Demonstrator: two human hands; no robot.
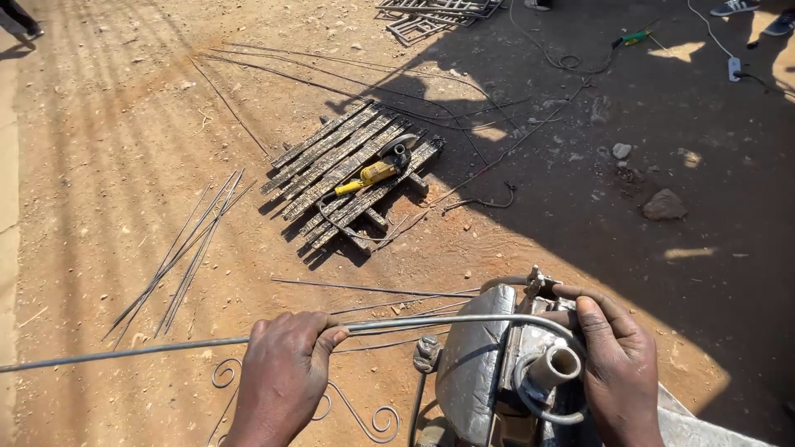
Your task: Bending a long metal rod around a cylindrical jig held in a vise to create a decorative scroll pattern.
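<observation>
Steel rod (pixel 166 346) runs left to right across the view, its straight length gripped in the closed left hand (pixel 281 372) while the right hand (pixel 617 364) clamps its curved end around the bending jig (pixel 497 372) above the dirt ground (pixel 124 165).

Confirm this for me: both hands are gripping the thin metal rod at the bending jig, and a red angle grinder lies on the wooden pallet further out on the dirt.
One detail is off: the angle grinder is yellow, not red, as the head view shows. The rest holds: the left hand and right hand both grip the thin metal rod at the bending jig, and the grinder lies on the wooden pallet out on the dirt.
</observation>
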